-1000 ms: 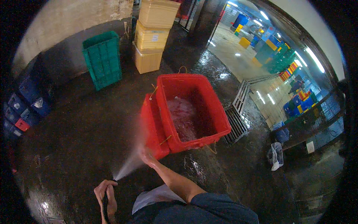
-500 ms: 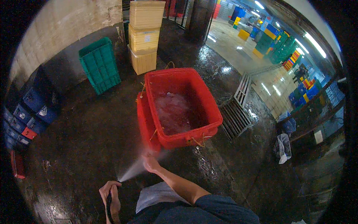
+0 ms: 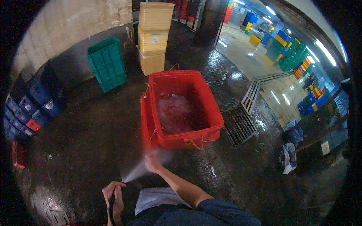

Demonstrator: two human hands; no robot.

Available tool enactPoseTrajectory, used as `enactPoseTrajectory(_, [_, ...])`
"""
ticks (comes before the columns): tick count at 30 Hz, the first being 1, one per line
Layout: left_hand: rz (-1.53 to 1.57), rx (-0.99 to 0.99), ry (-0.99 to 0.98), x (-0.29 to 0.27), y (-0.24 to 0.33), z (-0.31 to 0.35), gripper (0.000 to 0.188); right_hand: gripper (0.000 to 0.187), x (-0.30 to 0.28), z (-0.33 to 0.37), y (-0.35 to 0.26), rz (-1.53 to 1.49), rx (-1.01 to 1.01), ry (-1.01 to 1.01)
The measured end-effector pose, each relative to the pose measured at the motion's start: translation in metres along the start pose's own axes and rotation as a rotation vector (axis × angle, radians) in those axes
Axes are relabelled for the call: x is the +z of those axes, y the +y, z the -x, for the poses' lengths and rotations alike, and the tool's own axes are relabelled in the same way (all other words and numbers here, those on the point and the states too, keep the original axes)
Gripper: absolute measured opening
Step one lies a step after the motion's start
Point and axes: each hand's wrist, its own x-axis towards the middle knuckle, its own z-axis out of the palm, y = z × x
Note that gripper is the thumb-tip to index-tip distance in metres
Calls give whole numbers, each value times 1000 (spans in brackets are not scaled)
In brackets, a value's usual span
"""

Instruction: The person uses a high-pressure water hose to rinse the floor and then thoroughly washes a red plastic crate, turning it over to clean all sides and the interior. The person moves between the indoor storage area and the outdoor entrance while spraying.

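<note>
My left hand (image 3: 113, 195) is closed round a black hose (image 3: 111, 211), its thumb near the nozzle. From it a fan of water (image 3: 135, 171) sprays up to the right. My right hand (image 3: 152, 163) reaches forward to the near end of a long red lid (image 3: 148, 128), fingers closed at its edge and partly veiled by spray. The lid stands on its side against the left wall of a large red tub (image 3: 217, 113). Sudsy-looking water (image 3: 175, 111) lies in the tub, with rope handles at its ends.
Beyond the tub stand stacked cream boxes (image 3: 154, 41) and a tall green crate (image 3: 108, 67). Blue bins (image 3: 39, 98) line the left wall. A metal grate (image 3: 239, 125) lies right of the tub on the wet, dark floor (image 3: 79, 150). A white-lined basket (image 3: 289, 158) sits farther right.
The view has shifted slightly, so the surroundings sit a little farther right. Both hands keep nearly the same place, and the water still sprays from the hose toward the lid's near end.
</note>
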Motion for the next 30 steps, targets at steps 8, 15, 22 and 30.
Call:
enactPoseTrajectory(8, [-68,75,117,-13,2,2,30,12,31,-31,-14,80,-228,257])
enactPoseTrajectory(15, [12,-29,234,-33,-15,-28,34,40,47,-48,-30,100,-336,280])
enactPoseTrajectory(22, [-22,57,130,-42,-63,-112,32,53,-63,-54,-197,-1178,-260,-46])
enactPoseTrajectory(30, [101,244,-104,-4,-64,-164,30,42,-69,-77,-272,-177,-1029,324])
